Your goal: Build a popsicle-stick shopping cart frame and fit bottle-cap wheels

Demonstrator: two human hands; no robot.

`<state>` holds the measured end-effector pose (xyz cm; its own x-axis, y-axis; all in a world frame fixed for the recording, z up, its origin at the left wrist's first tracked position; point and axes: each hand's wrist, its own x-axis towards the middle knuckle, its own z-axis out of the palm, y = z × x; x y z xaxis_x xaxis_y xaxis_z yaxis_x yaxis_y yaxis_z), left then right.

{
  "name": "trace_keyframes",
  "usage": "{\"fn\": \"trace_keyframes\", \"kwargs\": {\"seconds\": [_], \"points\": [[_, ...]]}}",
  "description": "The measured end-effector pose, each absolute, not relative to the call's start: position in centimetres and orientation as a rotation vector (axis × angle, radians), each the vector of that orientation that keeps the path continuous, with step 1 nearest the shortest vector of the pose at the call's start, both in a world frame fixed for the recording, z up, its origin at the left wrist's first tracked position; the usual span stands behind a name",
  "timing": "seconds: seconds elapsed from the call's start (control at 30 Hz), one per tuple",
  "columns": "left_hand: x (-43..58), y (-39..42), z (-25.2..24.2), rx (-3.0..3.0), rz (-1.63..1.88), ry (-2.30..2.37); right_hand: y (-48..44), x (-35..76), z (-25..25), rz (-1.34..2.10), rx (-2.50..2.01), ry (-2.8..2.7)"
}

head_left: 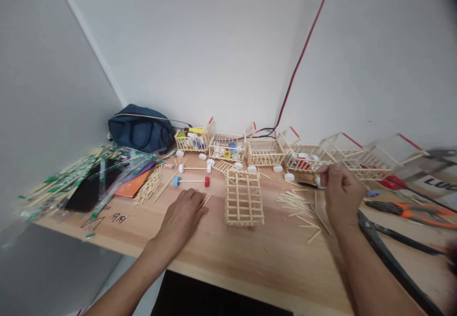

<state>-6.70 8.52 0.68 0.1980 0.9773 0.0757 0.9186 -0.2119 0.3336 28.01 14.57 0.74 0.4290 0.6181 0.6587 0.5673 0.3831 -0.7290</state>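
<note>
My left hand (183, 213) lies on the wooden table (232, 254), fingers curled onto a couple of loose sticks (205, 200). My right hand (340, 190) hovers over a scatter of sticks (300, 204), fingers pinched on a small white cap at its thumb side. A stick-built cart frame (243, 197) stands between the hands. Two axles lie beyond the left hand: one with a blue and a red cap (191, 181), one with white caps (194, 168).
A row of stick carts (264, 152) lines the wall. A dark blue bag (141, 132) sits in the corner, wrapped stick packets (67, 178) at far left. Orange-handled pliers (410, 209), black tools (389, 254) and a red cable (303, 54) are at right.
</note>
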Motion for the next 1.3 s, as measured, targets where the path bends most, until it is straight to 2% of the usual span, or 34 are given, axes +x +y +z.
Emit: {"fn": "trace_keyframes", "kwargs": {"seconds": [0.3, 0.53, 0.6, 0.8, 0.93, 1.3], "points": [[-5.7, 9.4, 0.5, 2.339, 0.144, 1.768, 14.3, 28.2, 0.5, 0.054, -1.347, -1.304], [-4.7, 11.3, -0.6, 2.435, 0.183, 1.903, 14.2, 28.5, 0.7, -0.005, -1.381, -1.381], [-5.0, 11.4, -0.4, 2.427, 0.272, 1.915, 14.1, 29.0, 1.0, -0.028, -1.4, -1.361], [-6.6, 11.0, 2.3, 2.247, 0.992, 1.843, 13.7, 29.8, 2.2, -0.028, -1.348, -1.208], [-6.4, 11.6, 4.2, 2.087, 1.291, 1.845, 13.3, 29.7, 2.6, -0.028, -1.353, -1.194], [-1.6, 16.2, 5.9, 2.165, 1.203, 1.371, 13.5, 30.6, 2.7, 0.047, -1.243, -1.034]]}}
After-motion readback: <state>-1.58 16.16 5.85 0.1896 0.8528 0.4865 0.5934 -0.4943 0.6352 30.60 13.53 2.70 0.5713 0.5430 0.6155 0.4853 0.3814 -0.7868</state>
